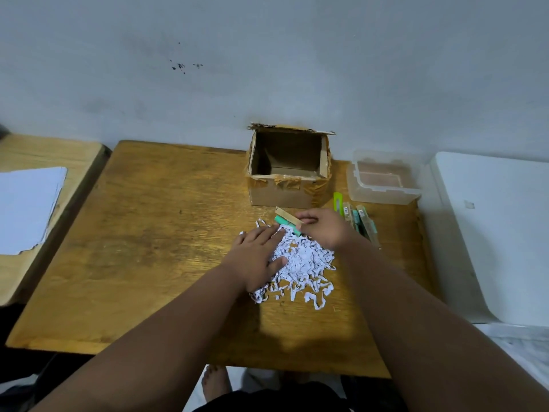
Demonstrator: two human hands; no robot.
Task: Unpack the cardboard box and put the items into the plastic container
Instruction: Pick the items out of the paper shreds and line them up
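1. Cardboard box (287, 168) open, at far edge of wooden table (148, 248); plastic container (384, 176) just beside it.
2. Left hand (257, 257) spread flat on shredded paper (303, 266).
3. Right hand (322, 228) pinching green-and-tan packet (286, 220).
4. More packets (361, 223) near container.

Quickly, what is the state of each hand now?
Left hand: open, flat on the shredded paper.
Right hand: closed on a small green-and-tan packet.

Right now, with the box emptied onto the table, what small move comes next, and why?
Probably lift the teal packet under the right hand clear of the shredded paper and carry it toward the plastic container, which looks empty; the cardboard box holds nothing visible.
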